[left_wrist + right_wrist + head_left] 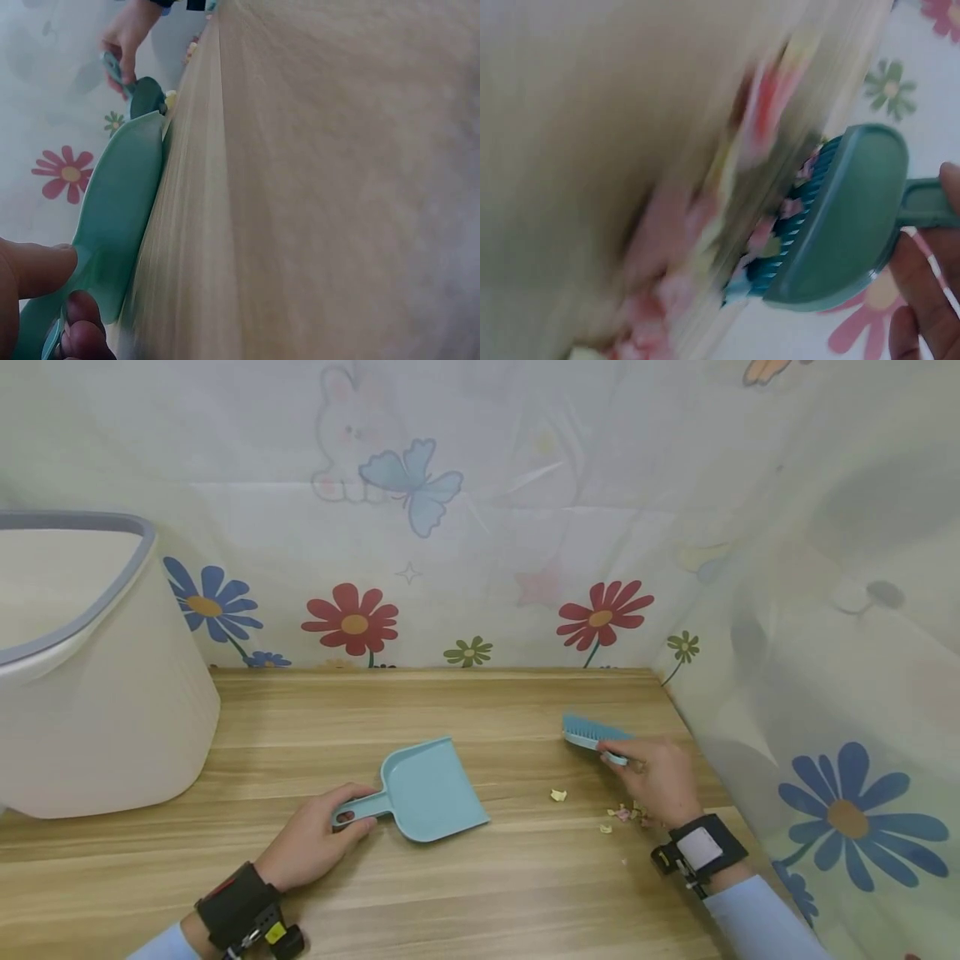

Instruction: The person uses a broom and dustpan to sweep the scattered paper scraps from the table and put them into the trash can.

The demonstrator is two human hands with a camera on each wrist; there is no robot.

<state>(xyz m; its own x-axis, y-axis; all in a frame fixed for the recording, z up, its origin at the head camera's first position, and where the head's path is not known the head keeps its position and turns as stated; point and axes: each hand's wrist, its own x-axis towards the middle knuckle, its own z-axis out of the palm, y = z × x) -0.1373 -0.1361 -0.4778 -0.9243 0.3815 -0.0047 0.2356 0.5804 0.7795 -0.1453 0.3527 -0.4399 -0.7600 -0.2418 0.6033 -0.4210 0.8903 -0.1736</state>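
Note:
A small teal dustpan point(435, 789) lies on the wooden table, its wide edge facing right. My left hand point(318, 839) grips its handle, with the thumb on one side and the fingers on the other. To the right, my right hand point(660, 777) holds a teal hand brush point(592, 731) by its handle, a little above the tabletop. Scraps of pink and yellow paper point(630, 814) lie beside and under that hand. One yellow scrap point(558, 795) sits between the dustpan and the brush. In the right wrist view, bits cling to the bristles point(810, 202).
A large cream bin point(112, 693) with a grey rim stands at the left of the wooden table point(465, 893). A flowered plastic curtain point(480, 527) rises along the back edge and the right side.

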